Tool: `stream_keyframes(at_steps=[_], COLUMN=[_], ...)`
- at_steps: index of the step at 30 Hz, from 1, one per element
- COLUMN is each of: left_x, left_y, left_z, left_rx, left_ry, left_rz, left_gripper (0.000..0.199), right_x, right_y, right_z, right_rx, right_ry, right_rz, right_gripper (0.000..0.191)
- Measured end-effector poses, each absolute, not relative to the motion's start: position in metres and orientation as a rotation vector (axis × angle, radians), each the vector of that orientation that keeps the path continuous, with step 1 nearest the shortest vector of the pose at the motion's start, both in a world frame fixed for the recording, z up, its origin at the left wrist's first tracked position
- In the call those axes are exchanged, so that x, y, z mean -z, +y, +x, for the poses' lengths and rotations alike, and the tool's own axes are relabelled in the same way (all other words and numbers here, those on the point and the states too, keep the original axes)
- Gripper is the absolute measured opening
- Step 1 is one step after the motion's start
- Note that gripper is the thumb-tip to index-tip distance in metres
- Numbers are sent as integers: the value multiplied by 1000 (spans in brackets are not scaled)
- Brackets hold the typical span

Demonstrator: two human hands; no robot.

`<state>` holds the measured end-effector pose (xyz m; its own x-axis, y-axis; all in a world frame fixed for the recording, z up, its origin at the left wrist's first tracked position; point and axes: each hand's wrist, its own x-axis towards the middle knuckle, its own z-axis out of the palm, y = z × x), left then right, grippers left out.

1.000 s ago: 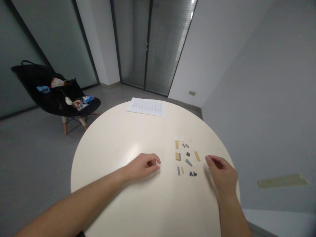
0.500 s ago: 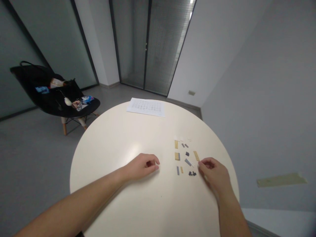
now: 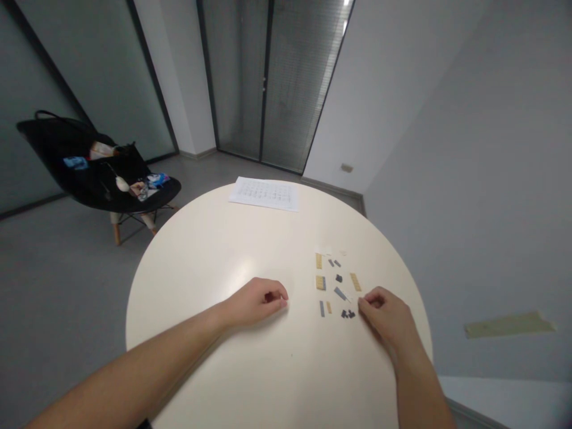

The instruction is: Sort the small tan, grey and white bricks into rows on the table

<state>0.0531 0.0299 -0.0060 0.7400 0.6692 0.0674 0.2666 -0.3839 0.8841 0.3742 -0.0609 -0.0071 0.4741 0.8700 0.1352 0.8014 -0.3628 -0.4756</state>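
Left hand [image 3: 257,302]: on counter [image 3: 201,250], curled closed. Right hand [image 3: 384,316]: fingers [image 3: 367,302] pinched narrow, just beside dark bricks [image 3: 348,314]. Sheet [image 3: 263,194]: writing illegible.

The tan toy plate [image 3: 355,282], mid-grey plate [image 3: 340,293] and near-black bricks [image 3: 348,314] contrast with the plain cream tabletop [image 3: 201,250]; the white paper sheet [image 3: 263,194] carries a faint grey grid.

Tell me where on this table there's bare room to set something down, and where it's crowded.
The widest bare patch of the round table lies left of the left hand, below the paper sheet. A narrower strip runs between that hand and the small tan and grey bricks. It's crowded around the bricks, with the right hand at their edge.
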Motion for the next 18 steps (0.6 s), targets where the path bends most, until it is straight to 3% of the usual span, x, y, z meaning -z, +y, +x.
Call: stream_keyframes(at_steps=[18], left_x=[7], left_y=[30], left_z=[53], left_rx=[-513], left_ry=[713], left_rz=[1978], left_gripper=[17], right_x=[4], right_y=[-62], right_z=[375], right_rx=[-191], right_ry=[-1330], right_rz=[-2293], right_gripper=[19])
